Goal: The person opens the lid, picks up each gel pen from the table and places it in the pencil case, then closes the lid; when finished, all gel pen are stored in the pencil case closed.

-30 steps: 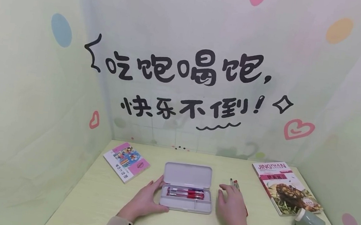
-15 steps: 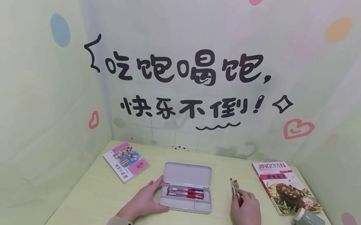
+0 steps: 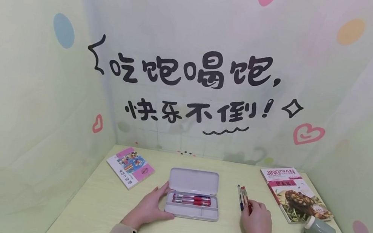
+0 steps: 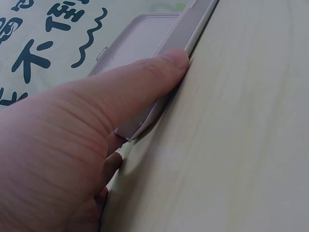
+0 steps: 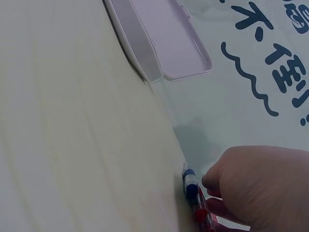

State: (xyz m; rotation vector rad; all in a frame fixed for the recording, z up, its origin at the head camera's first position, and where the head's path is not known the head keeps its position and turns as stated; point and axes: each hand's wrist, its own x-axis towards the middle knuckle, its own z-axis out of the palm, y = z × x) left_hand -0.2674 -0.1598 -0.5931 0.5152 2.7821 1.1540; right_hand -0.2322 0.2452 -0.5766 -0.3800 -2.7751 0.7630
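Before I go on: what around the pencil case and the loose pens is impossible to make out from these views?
- Loose pens: head view, near ends hidden under the right hand; their count is too small to tell.
- Right hand's fingertips: right wrist view, curled away, so the grip on the pens is unclear.
- Pencil case: left wrist view, its inside is hidden by the left hand.

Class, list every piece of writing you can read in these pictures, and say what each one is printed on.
"吃饱喝饱," on the pale green back wall.
"快乐不倒!" on the same wall, lower line.
"JINGDIAN", partly blurred, on the red-and-white food book.
Pink-and-white booklet: print too small to read.
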